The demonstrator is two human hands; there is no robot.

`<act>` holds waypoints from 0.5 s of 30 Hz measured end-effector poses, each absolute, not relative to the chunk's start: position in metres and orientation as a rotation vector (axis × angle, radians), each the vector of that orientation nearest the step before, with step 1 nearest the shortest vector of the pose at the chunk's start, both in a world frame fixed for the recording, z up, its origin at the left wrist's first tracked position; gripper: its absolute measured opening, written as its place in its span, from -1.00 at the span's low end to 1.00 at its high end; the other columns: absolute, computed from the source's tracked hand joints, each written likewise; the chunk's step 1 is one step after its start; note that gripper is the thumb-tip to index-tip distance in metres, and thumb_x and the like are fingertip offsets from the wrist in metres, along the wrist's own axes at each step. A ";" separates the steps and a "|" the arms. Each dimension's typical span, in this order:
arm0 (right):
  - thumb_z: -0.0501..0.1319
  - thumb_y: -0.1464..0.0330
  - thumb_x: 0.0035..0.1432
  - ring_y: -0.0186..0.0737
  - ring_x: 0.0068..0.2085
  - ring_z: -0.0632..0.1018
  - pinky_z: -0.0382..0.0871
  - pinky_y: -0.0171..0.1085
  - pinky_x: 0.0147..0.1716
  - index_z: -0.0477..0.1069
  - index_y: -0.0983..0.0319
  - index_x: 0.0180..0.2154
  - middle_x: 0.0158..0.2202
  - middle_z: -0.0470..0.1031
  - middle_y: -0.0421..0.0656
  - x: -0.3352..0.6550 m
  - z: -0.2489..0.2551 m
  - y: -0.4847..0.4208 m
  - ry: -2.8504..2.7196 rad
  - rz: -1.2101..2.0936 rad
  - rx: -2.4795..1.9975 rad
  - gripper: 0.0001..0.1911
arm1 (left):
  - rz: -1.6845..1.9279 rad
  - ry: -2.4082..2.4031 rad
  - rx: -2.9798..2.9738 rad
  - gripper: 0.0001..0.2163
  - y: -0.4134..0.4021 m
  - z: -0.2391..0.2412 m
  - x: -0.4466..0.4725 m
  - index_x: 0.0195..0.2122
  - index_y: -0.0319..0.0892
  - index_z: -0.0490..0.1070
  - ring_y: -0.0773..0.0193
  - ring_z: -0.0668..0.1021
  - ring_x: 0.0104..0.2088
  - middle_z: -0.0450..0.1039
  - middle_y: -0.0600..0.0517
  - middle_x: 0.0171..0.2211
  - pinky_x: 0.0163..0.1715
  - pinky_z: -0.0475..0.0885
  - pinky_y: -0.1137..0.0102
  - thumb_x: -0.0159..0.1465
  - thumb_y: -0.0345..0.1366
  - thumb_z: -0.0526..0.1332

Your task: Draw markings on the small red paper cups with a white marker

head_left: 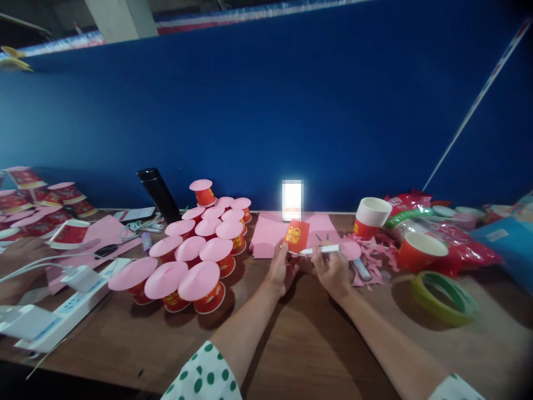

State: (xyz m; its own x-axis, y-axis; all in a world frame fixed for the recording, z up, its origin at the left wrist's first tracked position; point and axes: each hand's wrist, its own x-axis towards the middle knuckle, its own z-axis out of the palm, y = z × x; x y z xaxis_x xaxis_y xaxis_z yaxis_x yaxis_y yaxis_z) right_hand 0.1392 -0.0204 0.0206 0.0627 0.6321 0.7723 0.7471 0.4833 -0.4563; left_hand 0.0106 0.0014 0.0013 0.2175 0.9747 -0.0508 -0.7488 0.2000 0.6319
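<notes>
Head view: we see the left hand (pixel 280 273) gripping a red cup (pixel 298 235), right hand (pixel 332 272) a white pen-shaped tool (pixel 330 249). Pink-topped cups (pixel 190 250) stand left of that cup.

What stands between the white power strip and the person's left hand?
Red cups topped with pink discs stand between the power strip and the left hand, as the head view shows.

I see the red cup (pixel 297 235) aloft, gold-lettered, slightly tilted; white pen (pixel 328 249) nearly level, tip by its lower edge.
</notes>
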 end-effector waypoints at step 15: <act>0.01 0.29 0.27 -0.23 -0.49 0.47 0.34 -0.27 -0.43 0.30 0.20 -0.44 -0.53 0.45 -0.15 0.137 0.018 -0.020 -1.632 -0.118 -1.183 -0.74 | 1.282 0.537 0.549 -0.66 0.001 0.001 0.010 -0.08 -0.02 0.34 0.34 0.53 -0.34 0.49 0.05 -0.23 -0.27 0.42 0.41 0.14 -0.08 0.26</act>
State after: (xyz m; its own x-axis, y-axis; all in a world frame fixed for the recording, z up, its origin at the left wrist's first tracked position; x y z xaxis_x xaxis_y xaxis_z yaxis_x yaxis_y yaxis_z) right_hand 0.1374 -0.0202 0.0176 0.0585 0.6260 0.7776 0.7314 0.5033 -0.4602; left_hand 0.0104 0.0010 0.0010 0.2009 0.9773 -0.0674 -0.7332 0.1957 0.6513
